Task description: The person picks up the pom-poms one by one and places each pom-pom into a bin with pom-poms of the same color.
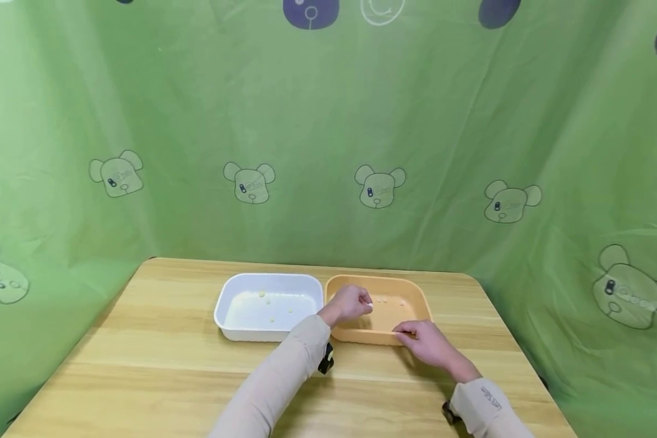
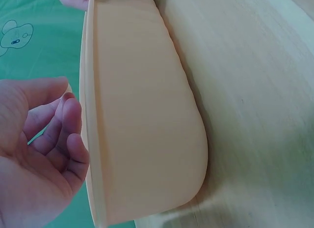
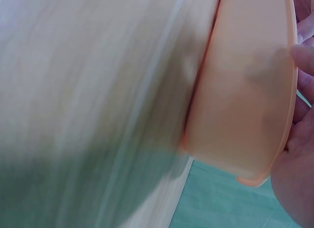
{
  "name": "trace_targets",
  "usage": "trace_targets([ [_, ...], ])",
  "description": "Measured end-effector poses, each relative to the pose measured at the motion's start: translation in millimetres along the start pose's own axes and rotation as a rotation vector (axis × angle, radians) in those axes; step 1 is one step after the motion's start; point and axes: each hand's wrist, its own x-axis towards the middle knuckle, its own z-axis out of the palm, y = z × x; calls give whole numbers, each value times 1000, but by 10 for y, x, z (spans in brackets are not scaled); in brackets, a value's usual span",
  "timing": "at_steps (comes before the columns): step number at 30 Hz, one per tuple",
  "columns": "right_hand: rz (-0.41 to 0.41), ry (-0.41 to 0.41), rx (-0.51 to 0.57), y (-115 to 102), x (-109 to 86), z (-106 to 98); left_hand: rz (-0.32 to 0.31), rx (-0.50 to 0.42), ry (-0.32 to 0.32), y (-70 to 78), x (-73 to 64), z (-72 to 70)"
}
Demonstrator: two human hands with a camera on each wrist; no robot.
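My left hand is over the left part of an orange tray. Between its thumb and fingertip it pinches a small whitish piece, whose edge also shows in the left wrist view; its exact kind is too small to tell. The near rim of the same tray, toward its right corner, is gripped by my right hand, thumb on the outer wall in the right wrist view. Several small pale pieces lie on the tray's floor. Left of it, a white tray holds several small yellowish pieces.
Both trays stand side by side, nearly touching, near the far edge of a wooden table. A green cloth printed with bear heads hangs behind and around the table. Dark wrist devices sit under both sleeves.
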Motion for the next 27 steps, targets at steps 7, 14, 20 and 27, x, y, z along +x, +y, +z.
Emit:
trace_targets([
  [7,-3,6,-8,-25,5,1,-18,-8,12,-29,5,7],
  [14,-23,-14,-1,-61,48,19,-17,-52,15,-75,-17,-74],
  [20,-9,-22,-1,-78,66,-1,18,-72,49,-148,-85,-305],
  [27,-2,-53,-7,-92,85,-38,69,-39,67,-314,-267,-578],
])
